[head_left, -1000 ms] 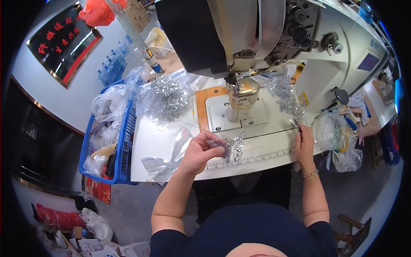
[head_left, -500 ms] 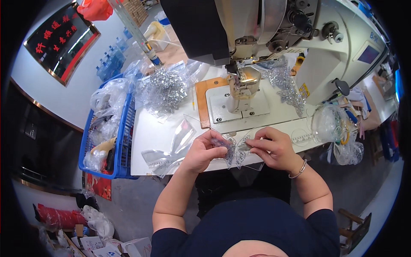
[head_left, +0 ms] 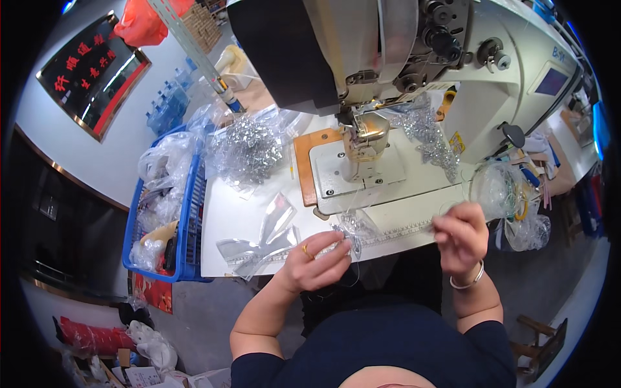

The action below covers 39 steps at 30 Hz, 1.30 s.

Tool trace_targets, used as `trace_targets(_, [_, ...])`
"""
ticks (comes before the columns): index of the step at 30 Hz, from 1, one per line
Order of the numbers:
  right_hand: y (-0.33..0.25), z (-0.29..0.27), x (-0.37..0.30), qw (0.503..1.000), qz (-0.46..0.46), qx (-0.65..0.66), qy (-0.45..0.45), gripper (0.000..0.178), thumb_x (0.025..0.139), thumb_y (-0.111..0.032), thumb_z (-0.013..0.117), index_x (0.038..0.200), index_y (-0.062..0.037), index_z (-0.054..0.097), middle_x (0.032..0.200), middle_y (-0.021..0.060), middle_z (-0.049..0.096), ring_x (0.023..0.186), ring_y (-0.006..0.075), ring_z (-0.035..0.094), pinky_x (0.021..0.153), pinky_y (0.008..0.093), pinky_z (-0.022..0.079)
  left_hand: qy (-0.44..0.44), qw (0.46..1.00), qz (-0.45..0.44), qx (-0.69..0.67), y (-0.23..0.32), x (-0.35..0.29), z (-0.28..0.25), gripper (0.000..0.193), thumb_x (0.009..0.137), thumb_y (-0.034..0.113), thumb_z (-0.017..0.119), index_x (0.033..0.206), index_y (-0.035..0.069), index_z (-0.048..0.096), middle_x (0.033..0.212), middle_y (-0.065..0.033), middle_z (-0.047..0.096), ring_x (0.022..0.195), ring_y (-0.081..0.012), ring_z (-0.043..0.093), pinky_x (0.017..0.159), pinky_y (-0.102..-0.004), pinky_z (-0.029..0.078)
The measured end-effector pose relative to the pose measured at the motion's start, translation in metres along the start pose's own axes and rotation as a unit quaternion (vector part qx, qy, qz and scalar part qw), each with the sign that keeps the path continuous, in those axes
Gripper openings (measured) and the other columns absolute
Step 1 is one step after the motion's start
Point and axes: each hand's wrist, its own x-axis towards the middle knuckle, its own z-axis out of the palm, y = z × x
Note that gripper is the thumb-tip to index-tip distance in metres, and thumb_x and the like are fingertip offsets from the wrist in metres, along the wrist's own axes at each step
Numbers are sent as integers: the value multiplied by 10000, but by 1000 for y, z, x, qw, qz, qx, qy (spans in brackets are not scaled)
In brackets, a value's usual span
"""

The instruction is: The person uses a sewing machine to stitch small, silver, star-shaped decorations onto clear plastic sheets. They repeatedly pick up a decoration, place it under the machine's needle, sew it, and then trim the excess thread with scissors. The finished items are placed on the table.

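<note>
My left hand (head_left: 315,262) is closed at the front edge of the table, its fingers and thumb pinching a clear and silver glittering piece (head_left: 359,226) with wing-like lobes. A thin thread loops below those fingertips. To the right, apart from that piece, my right hand (head_left: 462,236) is raised with thumb and fingers pinched together. Its fingertips are a little blurred, and what they hold is too small to make out. Clear plastic bow-shaped cutouts (head_left: 265,239) lie left of my left hand. Beyond both hands stands a white post-bed sewing machine (head_left: 369,139).
A blue basket (head_left: 189,236) of clear bags stands at the left. Silver trimmings in clear plastic (head_left: 249,149) lie behind the cutouts, and more silver pieces (head_left: 430,132) right of the machine post. A ruler strip (head_left: 404,230) runs along the front edge. Transparent coils (head_left: 495,187) sit far right.
My right hand has moved right, away from the glittering piece it was pinching beside my left hand. My left hand has turned, knuckles up, and keeps hold of the piece.
</note>
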Motion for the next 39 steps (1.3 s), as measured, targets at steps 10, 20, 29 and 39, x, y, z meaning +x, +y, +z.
trace_targets(10, [-11,22,-6,960,-91,-224,-142,305,635,-102,716,936,-83,678,800,-4,541,592,157,480,506,291,367,-98,993,54,37,3,15,-4,118,666,54,645,773,69,597,929,-56,625,910,-227,593,747,-316,551])
trace_targets(20, [-7,38,-17,968,-37,-203,-146,307,654,-95,710,956,-88,655,804,-11,528,606,161,481,512,291,374,-71,996,32,43,7,15,1,141,660,59,652,788,74,594,934,-50,626,916,-235,591,730,-321,552])
trace_targets(29, [-5,47,-17,973,-22,-185,-134,298,656,-85,710,948,-86,650,808,-3,534,616,164,496,523,290,396,-64,997,27,43,8,14,5,141,656,63,650,784,77,592,933,-48,626,912,-232,589,724,-319,550])
trace_targets(39, [-7,52,-20,978,24,-167,-124,272,665,-76,709,928,-87,643,808,13,545,636,178,535,537,295,431,-60,997,20,40,10,14,9,145,655,67,650,789,77,596,939,-53,628,909,-238,593,709,-322,556])
